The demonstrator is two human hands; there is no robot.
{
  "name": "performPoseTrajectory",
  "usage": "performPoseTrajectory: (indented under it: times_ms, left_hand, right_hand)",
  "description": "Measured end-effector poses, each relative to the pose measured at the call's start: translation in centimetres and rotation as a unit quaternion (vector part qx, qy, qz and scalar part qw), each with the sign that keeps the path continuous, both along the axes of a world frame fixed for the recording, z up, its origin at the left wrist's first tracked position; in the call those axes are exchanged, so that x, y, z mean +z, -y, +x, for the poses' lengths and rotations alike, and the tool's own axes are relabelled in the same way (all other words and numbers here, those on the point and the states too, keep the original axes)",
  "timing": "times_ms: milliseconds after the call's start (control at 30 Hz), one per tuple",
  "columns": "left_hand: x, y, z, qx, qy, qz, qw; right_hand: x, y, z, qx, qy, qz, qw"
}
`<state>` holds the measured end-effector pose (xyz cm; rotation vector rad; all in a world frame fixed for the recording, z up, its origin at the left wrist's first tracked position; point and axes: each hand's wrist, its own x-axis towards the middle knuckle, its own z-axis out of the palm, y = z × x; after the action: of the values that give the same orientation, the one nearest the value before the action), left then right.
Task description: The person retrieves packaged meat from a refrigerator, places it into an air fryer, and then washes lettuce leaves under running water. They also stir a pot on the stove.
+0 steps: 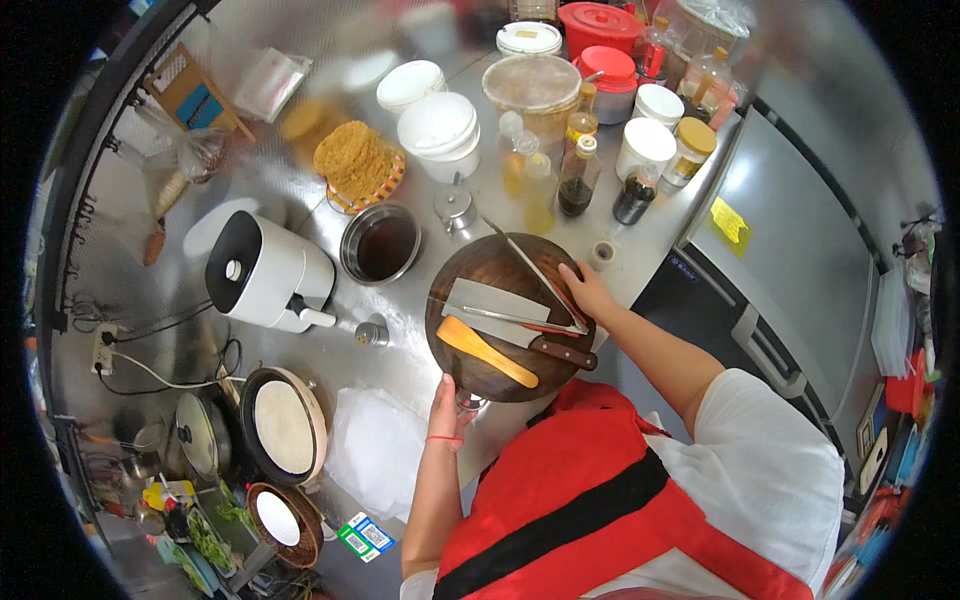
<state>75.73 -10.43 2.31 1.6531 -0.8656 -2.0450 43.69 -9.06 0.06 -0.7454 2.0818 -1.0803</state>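
Note:
In front of me is a round dark wooden chopping board. My right hand holds its right rim, thumb on top. My left hand grips its near left edge, fingers partly hidden beneath. A small shiny metal object shows beside those fingers; its kind is unclear. Lying on the board are a cleaver with a brown riveted handle, a yellowish wooden spatula and long metal tongs with reddish grips, spread in a V. One tong arm crosses the cleaver blade.
Left of the board stand a steel bowl of dark liquid, a shaker and a white air fryer. Sauce bottles and white tubs fill the back. A plastic bag lies near my left forearm; a fridge stands right.

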Motion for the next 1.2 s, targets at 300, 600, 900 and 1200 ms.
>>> performPoseTrajectory:
  times_ms: [300,600,900,1200]
  left_hand:
    - [0.3,0.3,-2.2,-0.002,0.010,0.005,1.000]
    - [0.8,0.1,-2.8,-0.015,0.037,-0.008,0.999]
    - [0.4,0.5,-2.9,-0.030,0.019,0.002,0.999]
    - [-0.3,0.5,-2.5,-0.023,0.029,-0.001,0.999]
  right_hand:
    - [7.9,6.8,-11.2,-0.013,-0.428,-0.251,0.868]
    - [8.8,11.8,-18.9,0.077,-0.381,-0.111,0.915]
    - [9.1,13.3,-24.6,0.039,-0.446,-0.104,0.888]
    - [7.7,15.6,-28.3,0.032,-0.432,-0.144,0.890]
